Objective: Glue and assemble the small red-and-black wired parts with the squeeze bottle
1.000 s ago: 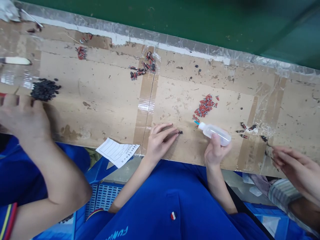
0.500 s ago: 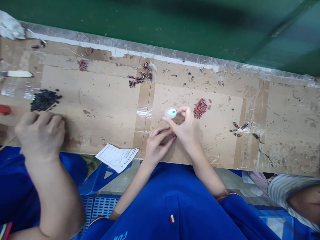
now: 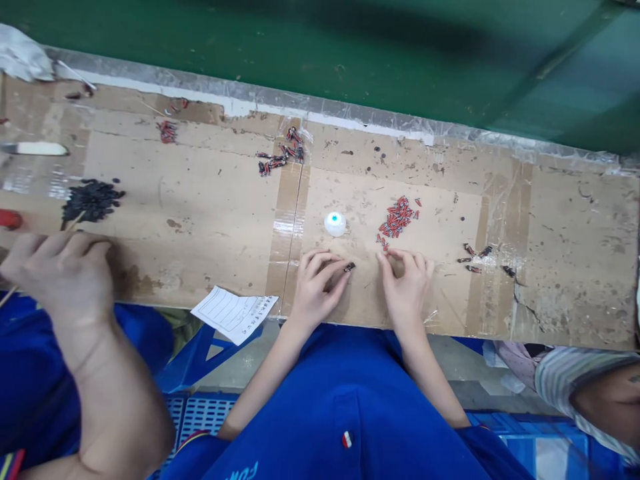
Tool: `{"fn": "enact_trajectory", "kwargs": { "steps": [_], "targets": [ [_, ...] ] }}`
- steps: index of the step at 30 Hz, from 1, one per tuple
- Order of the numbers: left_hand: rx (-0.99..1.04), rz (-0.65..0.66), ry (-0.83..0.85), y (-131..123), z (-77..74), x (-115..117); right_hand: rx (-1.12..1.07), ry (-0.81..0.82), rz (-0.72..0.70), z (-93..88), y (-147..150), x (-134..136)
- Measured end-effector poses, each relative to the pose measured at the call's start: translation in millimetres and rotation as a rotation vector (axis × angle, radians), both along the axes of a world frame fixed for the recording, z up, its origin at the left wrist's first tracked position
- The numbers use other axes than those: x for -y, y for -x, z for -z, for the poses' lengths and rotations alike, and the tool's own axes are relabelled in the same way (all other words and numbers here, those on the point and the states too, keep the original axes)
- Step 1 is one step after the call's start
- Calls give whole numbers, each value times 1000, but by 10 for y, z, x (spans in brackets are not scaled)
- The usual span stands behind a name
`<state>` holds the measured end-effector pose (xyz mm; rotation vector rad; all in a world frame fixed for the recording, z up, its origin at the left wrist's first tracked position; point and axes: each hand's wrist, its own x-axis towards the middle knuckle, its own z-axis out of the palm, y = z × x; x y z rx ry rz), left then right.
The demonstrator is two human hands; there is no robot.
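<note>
My left hand (image 3: pixel 316 281) rests on the taped cardboard board (image 3: pixel 210 200), its fingers pinched on a small dark part (image 3: pixel 349 267) at their tips. To its right, my right hand (image 3: pixel 406 285) lies curled, thumb and forefinger pinched beside a few stray red pieces (image 3: pixel 381 243); what they hold is too small to name. A small clear squeeze bottle (image 3: pixel 335 224) with a blue tip stands upright just beyond both hands. A pile of small red parts (image 3: pixel 400 216) lies right of the bottle.
A co-worker's hand (image 3: pixel 63 275) with a thin stick works at the left beside a heap of black parts (image 3: pixel 91 200). Red-and-black parts (image 3: pixel 280 157) lie farther back. A paper slip (image 3: pixel 233 312) overhangs the near edge. A striped sleeve (image 3: pixel 575 381) shows at right.
My right hand set the bottle upright on the board, let go of it and moved down to the stray red pieces. My left hand stayed put on the dark part.
</note>
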<state>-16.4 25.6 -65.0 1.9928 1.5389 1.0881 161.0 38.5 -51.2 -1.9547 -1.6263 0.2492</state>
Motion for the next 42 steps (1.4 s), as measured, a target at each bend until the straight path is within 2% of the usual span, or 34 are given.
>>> {"fn": "enact_trajectory", "kwargs": {
  "steps": [5, 10, 16, 18, 22, 30, 37, 42],
  "targets": [
    [-7, -69, 1, -17, 0, -1, -125, -16, -81, 23, -16, 2],
    [11, -33, 15, -25, 27, -15, -406, -20, -193, -8, -31, 47],
    [128, 16, 141, 1, 0, -5, -719, 205, -326, -88, 5, 72],
    [210, 40, 199, 5, -38, 9, -860, 274, -297, -97, 37, 74],
    [364, 57, 288, -15, -127, 40, -1057, 362, -97, -117, 106, 80],
    [417, 48, 310, -59, -208, 52, -1150, 356, -95, -177, 128, 97],
    [398, 128, 322, -8, -201, 43, -1091, 398, -157, -195, 64, 79],
    [436, 142, 395, 4, -255, 26, -1015, 380, -183, -260, 71, 89]
  ]
}}
